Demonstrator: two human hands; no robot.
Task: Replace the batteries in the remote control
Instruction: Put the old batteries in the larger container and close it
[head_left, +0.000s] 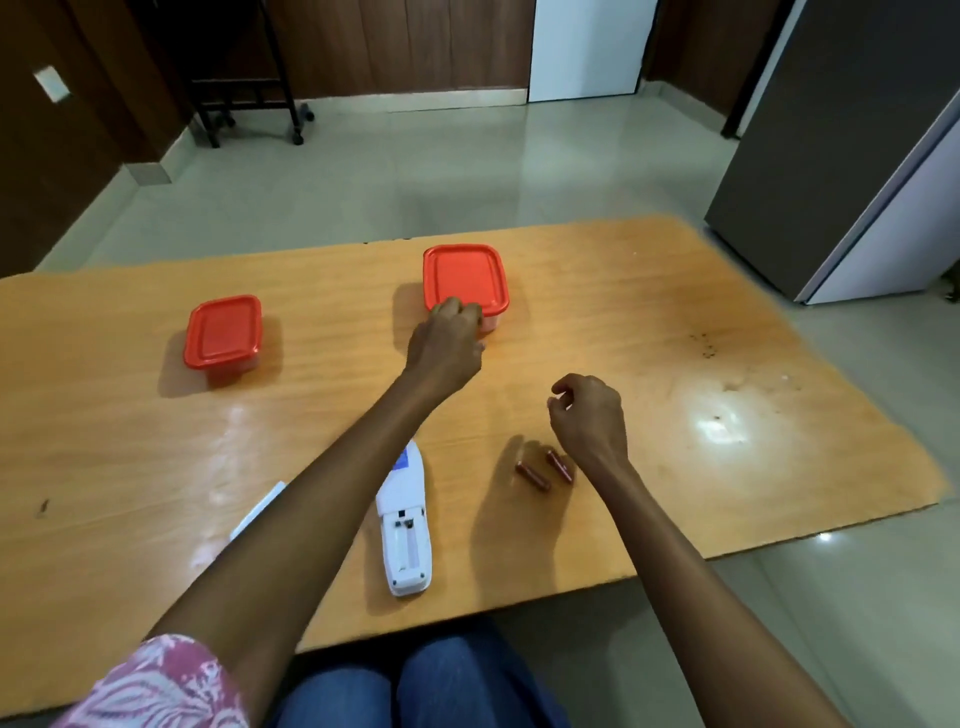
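Observation:
A white remote control (405, 525) lies face down near the table's front edge, its battery bay uncovered and empty. Its white cover (258, 512) lies to the left, partly hidden by my left forearm. Two reddish batteries (544, 470) rest on the table right of the remote. My left hand (447, 343) reaches forward, its fingers on the near edge of the red lid of a clear container (465, 278). My right hand (589, 415) hovers just beyond the batteries, fingers loosely curled, holding nothing.
A second, smaller red-lidded container (223, 332) stands at the left of the wooden table (675, 364). A grey refrigerator (857, 156) rises past the right end. A black wheeled rack (249, 78) stands on the tiled floor beyond.

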